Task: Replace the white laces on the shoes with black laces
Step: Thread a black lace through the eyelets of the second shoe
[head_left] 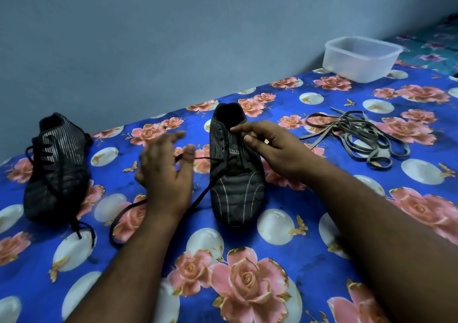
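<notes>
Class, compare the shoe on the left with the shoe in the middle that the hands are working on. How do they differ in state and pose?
The left shoe already has black lace crossed up its front; the middle shoe has black lace only through its lower eyelets, upper ones bare.
The left shoe leans on its side, untouched; the middle shoe stands upright, with the right hand at its eyelets and the left hand pinching the lace.
Both are dark, striped shoes on the floral cloth.
</notes>
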The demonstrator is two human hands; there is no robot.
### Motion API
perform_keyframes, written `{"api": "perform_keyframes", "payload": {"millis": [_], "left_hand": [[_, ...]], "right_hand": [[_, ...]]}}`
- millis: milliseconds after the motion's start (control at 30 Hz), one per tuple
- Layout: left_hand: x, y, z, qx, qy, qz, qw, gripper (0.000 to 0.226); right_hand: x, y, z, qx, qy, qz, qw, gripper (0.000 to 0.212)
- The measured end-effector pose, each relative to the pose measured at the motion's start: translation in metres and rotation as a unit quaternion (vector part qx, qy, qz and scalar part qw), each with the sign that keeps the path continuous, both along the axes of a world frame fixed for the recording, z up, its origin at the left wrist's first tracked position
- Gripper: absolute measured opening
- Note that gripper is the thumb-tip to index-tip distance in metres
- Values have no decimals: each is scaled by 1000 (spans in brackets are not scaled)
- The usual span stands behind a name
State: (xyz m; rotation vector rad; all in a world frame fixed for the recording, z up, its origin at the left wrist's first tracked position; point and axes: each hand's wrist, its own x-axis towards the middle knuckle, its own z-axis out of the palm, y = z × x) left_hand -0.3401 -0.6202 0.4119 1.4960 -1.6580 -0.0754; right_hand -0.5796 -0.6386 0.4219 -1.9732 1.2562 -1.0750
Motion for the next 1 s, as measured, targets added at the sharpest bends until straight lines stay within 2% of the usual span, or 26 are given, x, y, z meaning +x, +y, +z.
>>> {"api": "perform_keyframes", "payload": {"millis": [67, 133, 267, 367, 467, 567, 700, 833, 1000], "left_hand": [[-10, 7, -1, 23, -42, -87, 995, 39], [-14, 9, -1, 35, -42, -105, 993, 30], [-10, 5, -3, 29, -31, -88, 995, 21], [-3, 0, -4, 12, 10, -48, 999, 20], [1, -3, -7, 40, 53, -5, 998, 9], [-1, -2, -11, 51, 56, -12, 997, 6], [-2, -3, -11, 43, 62, -15, 997, 12], [-2, -3, -10, 47, 60, -8, 997, 16], [-5, -2, -7, 56, 88, -22, 994, 24]], "right_hand": [[0, 0, -1, -3, 2, 1, 1000, 28], [1, -1, -1, -1, 0, 2, 1000, 28], [2, -2, -3, -6, 5, 6, 1000, 28], [1, -3, -2, -20, 25, 0, 999, 29], [0, -3, -1, -32, 38, -21, 999, 28], [2, 2, 3, -48, 62, -32, 996, 26], [6, 11, 13, -119, 139, -40, 982, 21], [12, 18, 18, -92, 238, -16, 967, 23], [18, 19, 20, -86, 252, -23, 964, 21]]}}
